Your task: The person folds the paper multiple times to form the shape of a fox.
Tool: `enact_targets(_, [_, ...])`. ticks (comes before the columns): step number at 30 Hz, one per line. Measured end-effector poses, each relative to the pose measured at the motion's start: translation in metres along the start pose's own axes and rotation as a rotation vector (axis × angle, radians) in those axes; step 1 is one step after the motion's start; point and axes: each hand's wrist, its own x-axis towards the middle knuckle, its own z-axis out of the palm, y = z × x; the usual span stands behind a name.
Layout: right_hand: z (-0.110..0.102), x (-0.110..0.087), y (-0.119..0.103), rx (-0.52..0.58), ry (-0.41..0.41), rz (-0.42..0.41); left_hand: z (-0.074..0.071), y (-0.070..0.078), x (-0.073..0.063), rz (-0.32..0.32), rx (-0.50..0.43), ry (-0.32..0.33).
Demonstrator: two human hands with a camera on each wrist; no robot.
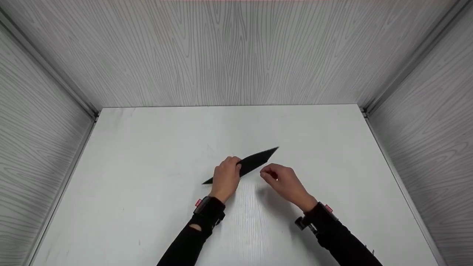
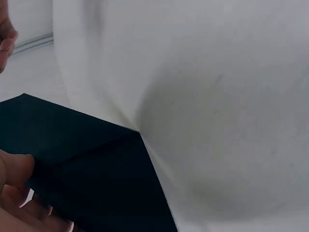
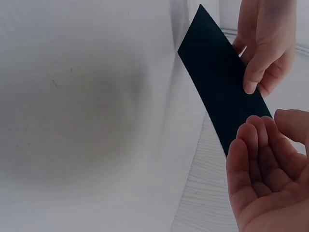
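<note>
My left hand (image 1: 226, 178) holds a dark, nearly black sheet of folded paper (image 1: 255, 161) above the middle of the table, thumb on one face and fingers behind. The sheet slants up to the right in the head view, with pointed ends. A crease runs across the paper (image 2: 87, 183) to its corner in the left wrist view. My right hand (image 1: 284, 183) is just right of the paper, its fingers loosely bent with nothing held. In the right wrist view these fingers (image 3: 260, 140) overlap the lower end of the sheet, palm side showing.
The white tabletop (image 1: 147, 147) lies under both hands, with faint marks on it. Grey wood-grain panels (image 1: 236, 55) stand at the back and on both sides. Each wrist wears a black strap (image 1: 210, 212) with a small device.
</note>
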Motion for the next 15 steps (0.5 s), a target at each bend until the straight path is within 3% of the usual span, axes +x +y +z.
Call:
enact_targets(4, [0.004, 0.001, -0.005, -0.035, 0.026, -0.064, 0.003, -0.003, -0.001, 0.048, 0.095, 0.016])
enact_targets(10, [0.007, 0.004, -0.011, -0.098, 0.07, -0.138, 0.005, -0.004, -0.002, 0.048, 0.161, 0.013])
enact_targets(15, [0.007, 0.008, -0.015, -0.249, 0.168, -0.294, 0.008, -0.003, -0.002, 0.088, 0.229, -0.012])
